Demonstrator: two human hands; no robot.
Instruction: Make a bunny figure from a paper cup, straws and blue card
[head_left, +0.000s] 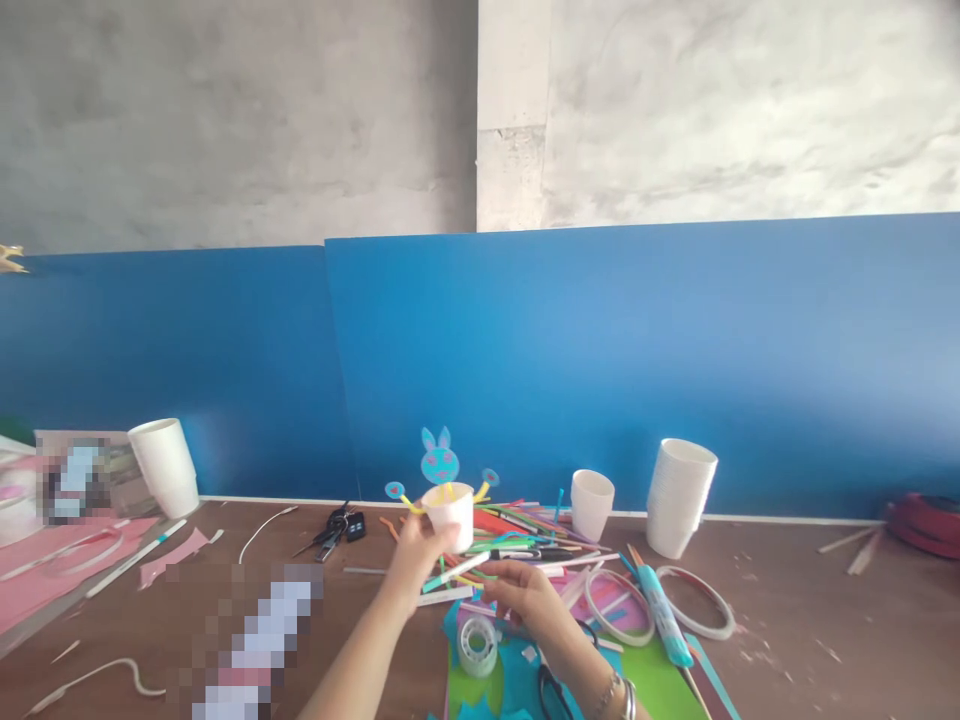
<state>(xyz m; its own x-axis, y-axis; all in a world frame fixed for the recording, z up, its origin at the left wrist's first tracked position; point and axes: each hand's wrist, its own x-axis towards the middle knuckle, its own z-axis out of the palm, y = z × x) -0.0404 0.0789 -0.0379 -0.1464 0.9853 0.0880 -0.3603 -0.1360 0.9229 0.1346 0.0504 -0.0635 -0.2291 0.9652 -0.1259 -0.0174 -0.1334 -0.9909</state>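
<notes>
The left hand (422, 548) clasped the cup (462, 520) before the blue board (637, 340); a light grip seemed best against denting. The right hand (520, 592) was near the sticks (517, 546); whether holding anything, I could not tell.

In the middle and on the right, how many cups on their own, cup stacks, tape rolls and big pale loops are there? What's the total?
Cups on their own: 2 (bunny cup in the left hand, plain cup near the blue board)
Cup stack: 1
Tape roll: 1
Big pale loops: 2 (left loop, right loop)
Total: 6
</notes>
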